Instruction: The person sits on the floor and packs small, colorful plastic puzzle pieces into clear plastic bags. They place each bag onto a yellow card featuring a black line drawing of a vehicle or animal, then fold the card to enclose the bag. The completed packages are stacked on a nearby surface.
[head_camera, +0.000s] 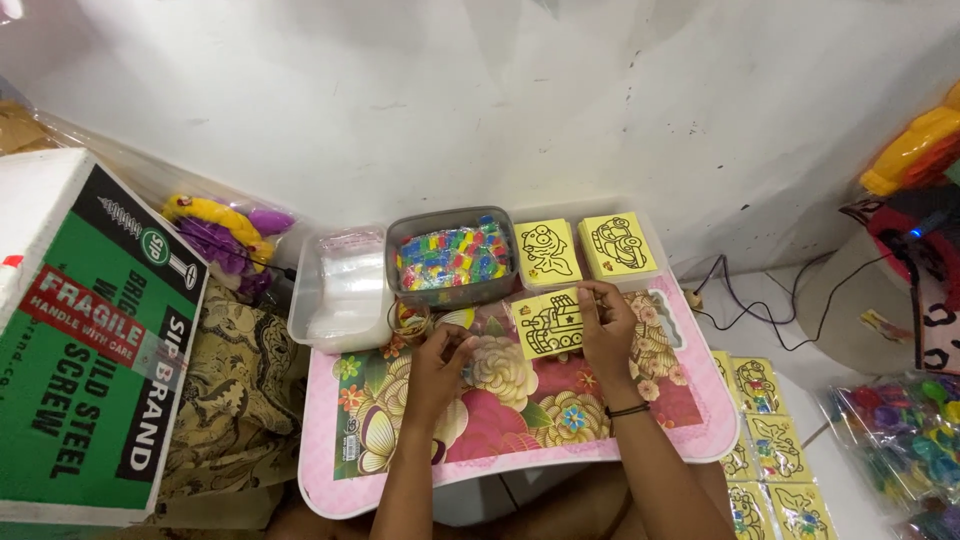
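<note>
Yellow card with a black line drawing of a tank, the sand-art card (549, 324), is pinched at its right edge by the fingers of the right hand (607, 330) and held just above the pink floral lap table (520, 410). The left hand (440, 362) is curled shut over the table's left half, fingertips drawn together as if on something small; what is gripped, if anything, cannot be told.

Behind the held card, at the table's far edge, two stacks of yellow cards (585, 248) are seen side by side. To their left a grey tub of small multicoloured pieces (452, 256) is set, and left of that a clear box of plastic sleeves (340, 285). A little heap of rubber bands (410, 320) lies in front of the tub, near the left hand.

The step in hand is judged to be the making-up of a single card, taken from the stacks. The next move would seem to call for the card to be kept level and brought to meet the left hand.

More yellow cards (762, 440) are laid on the floor to the right of the table.
</note>
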